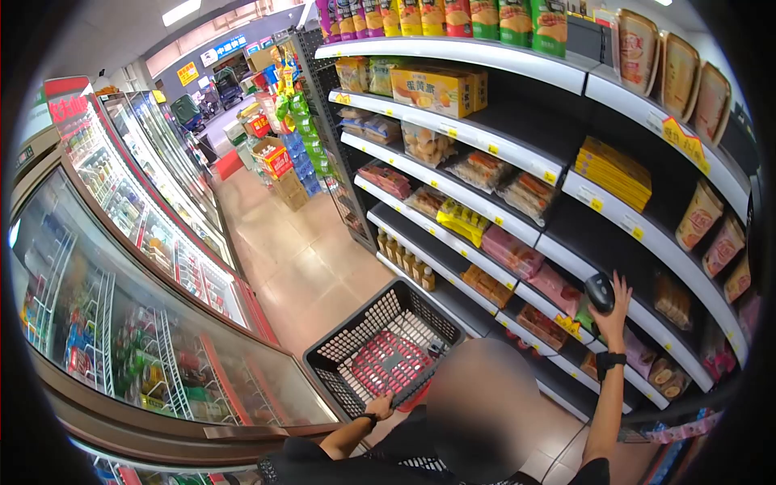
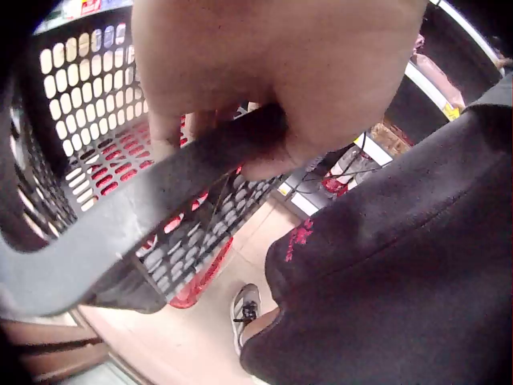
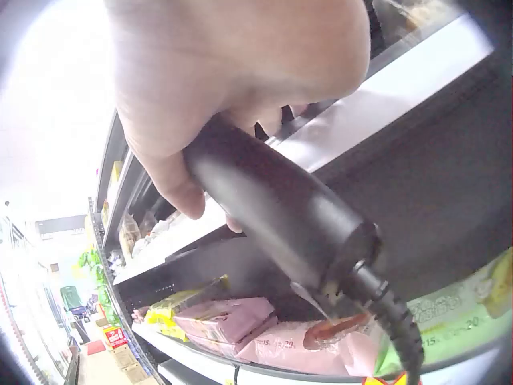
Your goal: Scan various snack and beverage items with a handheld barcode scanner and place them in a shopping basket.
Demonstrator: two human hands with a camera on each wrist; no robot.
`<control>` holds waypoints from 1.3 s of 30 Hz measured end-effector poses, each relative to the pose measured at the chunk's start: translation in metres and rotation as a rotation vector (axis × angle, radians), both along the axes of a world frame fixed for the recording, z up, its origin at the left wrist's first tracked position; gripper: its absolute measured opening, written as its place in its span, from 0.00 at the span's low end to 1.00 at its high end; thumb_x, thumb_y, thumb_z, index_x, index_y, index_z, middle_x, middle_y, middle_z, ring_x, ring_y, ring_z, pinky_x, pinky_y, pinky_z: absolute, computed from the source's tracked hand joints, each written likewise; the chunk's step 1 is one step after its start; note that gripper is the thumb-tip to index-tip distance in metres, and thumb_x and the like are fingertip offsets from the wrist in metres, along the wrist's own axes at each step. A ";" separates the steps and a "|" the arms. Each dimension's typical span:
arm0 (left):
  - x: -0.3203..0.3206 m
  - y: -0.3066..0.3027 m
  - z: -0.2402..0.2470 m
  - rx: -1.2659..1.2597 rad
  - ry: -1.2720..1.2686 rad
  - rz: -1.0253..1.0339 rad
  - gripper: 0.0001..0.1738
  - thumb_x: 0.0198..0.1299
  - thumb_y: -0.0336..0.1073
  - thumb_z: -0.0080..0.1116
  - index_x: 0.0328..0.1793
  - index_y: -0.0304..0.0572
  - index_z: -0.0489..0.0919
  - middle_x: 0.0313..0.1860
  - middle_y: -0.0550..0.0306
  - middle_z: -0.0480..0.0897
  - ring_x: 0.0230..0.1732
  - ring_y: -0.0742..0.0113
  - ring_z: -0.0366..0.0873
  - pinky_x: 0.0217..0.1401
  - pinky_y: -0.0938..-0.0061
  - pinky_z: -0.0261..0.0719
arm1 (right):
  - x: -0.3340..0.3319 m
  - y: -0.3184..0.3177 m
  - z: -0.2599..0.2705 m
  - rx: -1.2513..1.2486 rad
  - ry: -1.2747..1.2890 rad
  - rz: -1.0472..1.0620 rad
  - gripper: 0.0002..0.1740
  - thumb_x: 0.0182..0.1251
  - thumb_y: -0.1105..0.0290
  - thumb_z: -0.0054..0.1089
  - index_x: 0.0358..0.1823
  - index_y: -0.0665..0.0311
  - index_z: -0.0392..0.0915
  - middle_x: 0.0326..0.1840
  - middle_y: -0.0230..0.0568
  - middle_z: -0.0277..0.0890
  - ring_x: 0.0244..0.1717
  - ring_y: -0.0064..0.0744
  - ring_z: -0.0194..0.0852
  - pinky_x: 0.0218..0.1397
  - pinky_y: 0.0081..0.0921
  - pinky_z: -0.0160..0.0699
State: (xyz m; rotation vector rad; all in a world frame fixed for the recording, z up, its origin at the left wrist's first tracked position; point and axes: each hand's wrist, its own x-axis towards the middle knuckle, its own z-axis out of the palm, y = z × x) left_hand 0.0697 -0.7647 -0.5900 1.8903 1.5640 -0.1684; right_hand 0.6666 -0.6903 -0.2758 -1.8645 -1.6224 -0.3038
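Black corded device [image 3: 276, 204] sits in right grip [image 1: 616, 314]; left grip [image 1: 380, 406] clasps basket handle [image 2: 132, 210].

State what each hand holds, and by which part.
Left hand: basket, by its handle. Right hand: black corded device, by its body, not the cord.

1. On the left, the red cooler header [image 1: 69, 110] reads "夫山".
2. That yellow box [image 1: 428, 91] says "蛋黄酥".
3. A green packet [image 3: 449, 322], near right, shows "20".
4. Far blue sign [image 1: 224, 50]: I make out "中" only.
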 end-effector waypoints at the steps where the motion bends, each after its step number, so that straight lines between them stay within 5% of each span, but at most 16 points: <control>1: 0.000 0.001 -0.002 0.063 -0.042 -0.006 0.29 0.53 0.38 0.53 0.64 0.48 0.64 0.52 0.32 0.76 0.51 0.34 0.77 0.52 0.48 0.77 | -0.002 0.001 0.000 0.010 -0.019 -0.001 0.52 0.38 0.71 0.72 0.70 0.62 0.57 0.73 0.45 0.56 0.76 0.52 0.46 0.79 0.55 0.32; 4: 0.001 0.003 -0.005 -0.049 -0.022 0.083 0.31 0.49 0.38 0.54 0.63 0.52 0.65 0.38 0.35 0.81 0.44 0.32 0.79 0.49 0.48 0.77 | -0.006 0.003 0.001 -0.016 -0.004 -0.047 0.51 0.37 0.71 0.72 0.69 0.62 0.58 0.69 0.49 0.59 0.74 0.53 0.49 0.80 0.54 0.32; 11: 0.003 0.000 -0.021 -0.038 -0.026 0.117 0.31 0.49 0.43 0.53 0.65 0.57 0.72 0.45 0.38 0.82 0.50 0.36 0.78 0.52 0.48 0.77 | 0.003 0.006 -0.007 -0.016 -0.006 -0.026 0.50 0.36 0.71 0.71 0.68 0.62 0.59 0.67 0.49 0.60 0.73 0.52 0.50 0.80 0.54 0.31; 16: 0.012 0.007 0.010 -0.179 -0.049 0.207 0.31 0.50 0.50 0.53 0.64 0.54 0.75 0.47 0.38 0.82 0.51 0.44 0.80 0.55 0.53 0.77 | 0.019 0.012 -0.020 0.029 0.002 -0.002 0.49 0.36 0.70 0.69 0.67 0.61 0.60 0.67 0.47 0.61 0.72 0.52 0.51 0.79 0.56 0.30; 29: 0.014 0.011 0.008 -0.223 -0.070 0.219 0.34 0.51 0.53 0.57 0.63 0.45 0.75 0.50 0.35 0.81 0.54 0.44 0.79 0.57 0.57 0.76 | 0.023 0.013 -0.022 0.055 0.010 0.014 0.49 0.36 0.67 0.71 0.67 0.59 0.62 0.66 0.48 0.63 0.71 0.54 0.54 0.76 0.62 0.33; 39: 0.016 0.011 -0.002 -0.212 0.014 0.219 0.33 0.54 0.56 0.55 0.64 0.50 0.71 0.51 0.36 0.80 0.54 0.39 0.78 0.55 0.49 0.76 | 0.027 0.015 -0.029 0.085 -0.002 0.004 0.47 0.37 0.68 0.70 0.67 0.58 0.62 0.66 0.47 0.64 0.72 0.52 0.54 0.77 0.61 0.33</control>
